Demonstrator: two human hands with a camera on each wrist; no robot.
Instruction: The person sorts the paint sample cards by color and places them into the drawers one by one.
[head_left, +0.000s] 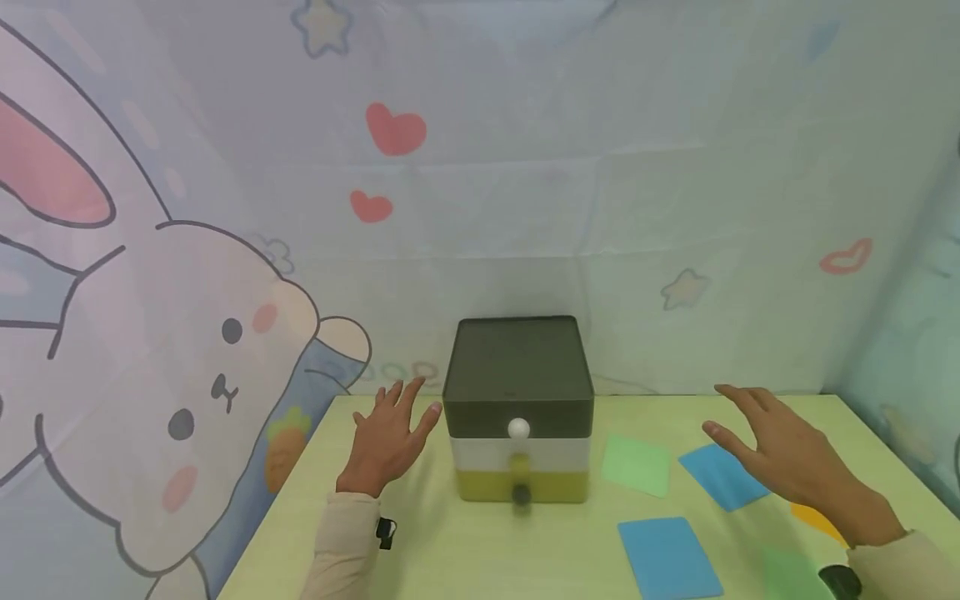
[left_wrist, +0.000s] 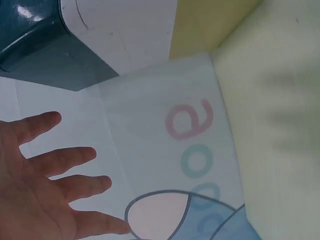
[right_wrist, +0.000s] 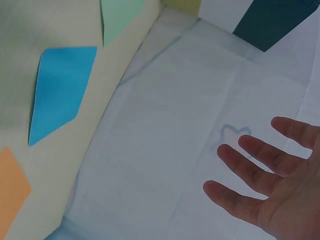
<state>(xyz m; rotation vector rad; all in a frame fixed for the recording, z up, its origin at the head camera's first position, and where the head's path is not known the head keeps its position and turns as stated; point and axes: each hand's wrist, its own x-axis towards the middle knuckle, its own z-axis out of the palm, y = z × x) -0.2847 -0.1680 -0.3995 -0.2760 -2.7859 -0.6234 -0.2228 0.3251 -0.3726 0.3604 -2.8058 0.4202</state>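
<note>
A small drawer box [head_left: 517, 367] stands on the table, with a dark top tier, a white middle tier and a yellow-green bottom tier. Round knobs sit on its front, a white one [head_left: 518, 428] uppermost. Just left of the box, my left hand [head_left: 390, 437] hovers with fingers spread, holding nothing. My right hand [head_left: 791, 450] is raised over the right side of the table, fingers extended and nothing in it. Beneath it lie a blue paper square [head_left: 724, 477] and a partly covered orange one [head_left: 819, 523]. Both wrist views show straight, separated fingers.
A green paper square [head_left: 636, 465] lies right of the box, a blue one [head_left: 670, 558] nearer the front, and another green one [head_left: 795, 575] at the front right. Behind the table hangs a cloth backdrop [head_left: 525, 208] printed with a rabbit, hearts and stars.
</note>
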